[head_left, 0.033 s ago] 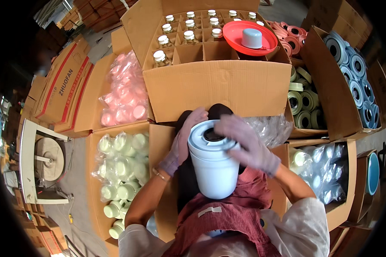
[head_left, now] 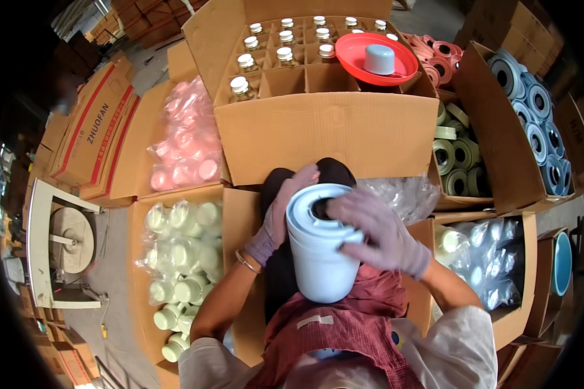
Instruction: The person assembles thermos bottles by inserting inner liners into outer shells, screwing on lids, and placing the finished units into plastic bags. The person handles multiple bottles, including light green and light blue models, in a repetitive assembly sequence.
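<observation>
A light blue plastic jug body (head_left: 324, 262) rests upright in my lap, tilted a little. On its top sits a light blue ring-shaped collar (head_left: 300, 212) with a dark round opening. My left hand (head_left: 281, 219), in a thin lilac glove, presses along the left side of the jug, its fingers reaching past the far rim. From the right, my gloved right hand (head_left: 386, 232) grips the collar's edge. Its fingers curl over the top by the dark opening, and its thumb lies against the jug's side.
Ahead, a divided carton (head_left: 324, 129) holds white-capped bottles and a red dish (head_left: 350, 61) with a grey-blue cup (head_left: 379, 59). Bagged pink cups (head_left: 188, 146) and pale green cups (head_left: 185, 249) stand left. Blue rings (head_left: 538, 100) and green rings (head_left: 466, 154) fill cartons right.
My right hand has shifted slightly toward me and to the right round the collar. The jug has moved only a little, and my left hand stays on its side.
</observation>
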A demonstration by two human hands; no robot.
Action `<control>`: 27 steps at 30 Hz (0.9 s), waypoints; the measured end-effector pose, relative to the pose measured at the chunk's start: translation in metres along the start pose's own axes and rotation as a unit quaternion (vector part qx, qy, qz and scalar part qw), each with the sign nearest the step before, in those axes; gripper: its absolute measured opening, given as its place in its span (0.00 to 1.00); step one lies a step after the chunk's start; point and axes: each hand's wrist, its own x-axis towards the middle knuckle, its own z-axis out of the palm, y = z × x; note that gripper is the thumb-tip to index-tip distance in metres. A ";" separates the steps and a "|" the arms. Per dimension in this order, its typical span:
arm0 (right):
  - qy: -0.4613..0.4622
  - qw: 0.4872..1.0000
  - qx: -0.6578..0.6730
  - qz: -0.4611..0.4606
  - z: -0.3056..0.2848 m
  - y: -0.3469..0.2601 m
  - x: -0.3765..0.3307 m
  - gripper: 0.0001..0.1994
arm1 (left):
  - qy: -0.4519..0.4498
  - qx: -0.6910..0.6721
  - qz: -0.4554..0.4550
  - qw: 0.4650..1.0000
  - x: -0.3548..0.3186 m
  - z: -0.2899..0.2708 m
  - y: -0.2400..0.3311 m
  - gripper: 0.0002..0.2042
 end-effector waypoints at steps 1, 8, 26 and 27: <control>-0.044 0.998 -0.033 -0.001 -0.011 -0.012 -0.007 0.25 | -0.005 -0.024 -0.007 1.000 0.000 0.009 0.005 0.26; -0.135 0.941 0.025 0.311 -0.064 -0.033 -0.084 0.39 | -0.197 0.077 -0.164 0.964 -0.077 0.032 -0.062 0.21; 0.027 0.998 0.043 -0.032 -0.039 0.027 -0.085 0.39 | -0.091 0.352 0.076 0.929 0.003 0.004 0.006 0.11; 0.089 0.991 0.080 0.055 -0.025 0.024 -0.093 0.34 | -0.052 0.396 0.070 0.914 0.002 0.010 0.013 0.09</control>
